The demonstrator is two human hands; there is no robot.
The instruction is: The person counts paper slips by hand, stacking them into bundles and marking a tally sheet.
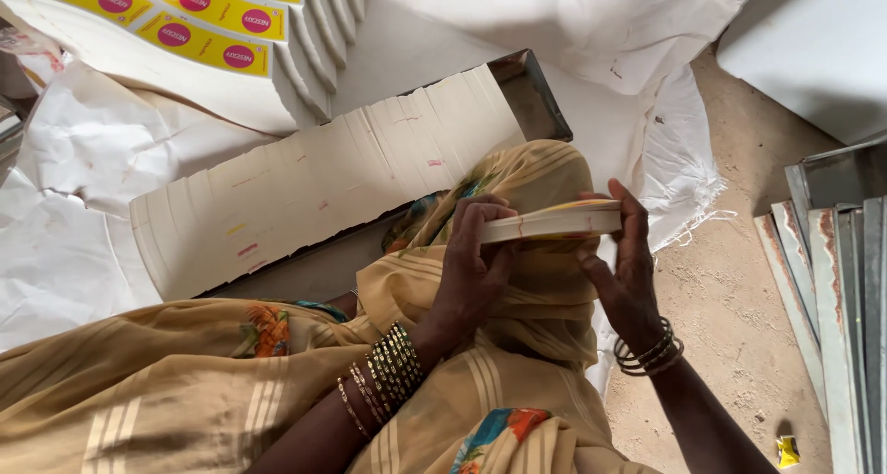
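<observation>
I hold a thin stack of printed cards [554,221] edge-on between both hands, above my knee, which is draped in yellow cloth. My left hand [473,266] grips the stack's left end with the fingers curled over its top. My right hand [624,266] clasps the right end, thumb underneath and fingers over the edge. Bangles ring both wrists. Just beyond my knee a long row of cream card stacks [323,178] lies in a metal tray [534,91].
Piles of yellow and white printed cards [212,30] sit at the top left on crumpled white paper [65,197]. White sacks [591,21] lie behind. Rusty metal sheets [832,280] lean at the right over a bare dirt floor [730,308].
</observation>
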